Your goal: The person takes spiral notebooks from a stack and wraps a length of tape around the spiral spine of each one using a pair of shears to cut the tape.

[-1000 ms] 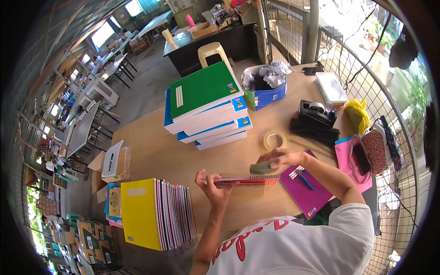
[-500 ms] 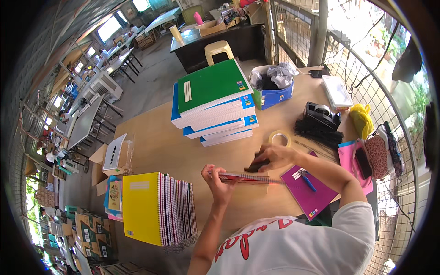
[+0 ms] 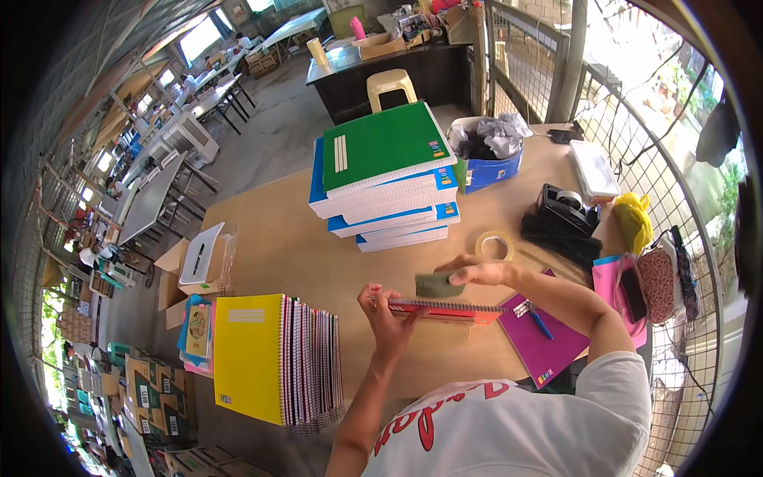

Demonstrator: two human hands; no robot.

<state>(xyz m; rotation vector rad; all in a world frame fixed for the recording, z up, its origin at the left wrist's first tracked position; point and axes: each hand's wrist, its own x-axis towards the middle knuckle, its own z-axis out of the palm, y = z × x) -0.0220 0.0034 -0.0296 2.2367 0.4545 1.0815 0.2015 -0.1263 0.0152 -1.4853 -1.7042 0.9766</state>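
The left hand (image 3: 389, 314) grips the left end of a thin red spiral notebook (image 3: 445, 308) held above the desk (image 3: 270, 246), while the right hand (image 3: 477, 272) presses a soft green cloth (image 3: 439, 285) on its top edge; it looks light and bendy, best held by both ends.

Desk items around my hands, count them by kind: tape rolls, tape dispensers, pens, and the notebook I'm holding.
Loose tape rolls: 1, the tape roll
Tape dispensers: 1, the black dispenser
Pens: 1, the blue pen
Held notebooks: 1, the spiral notebook
Total: 4
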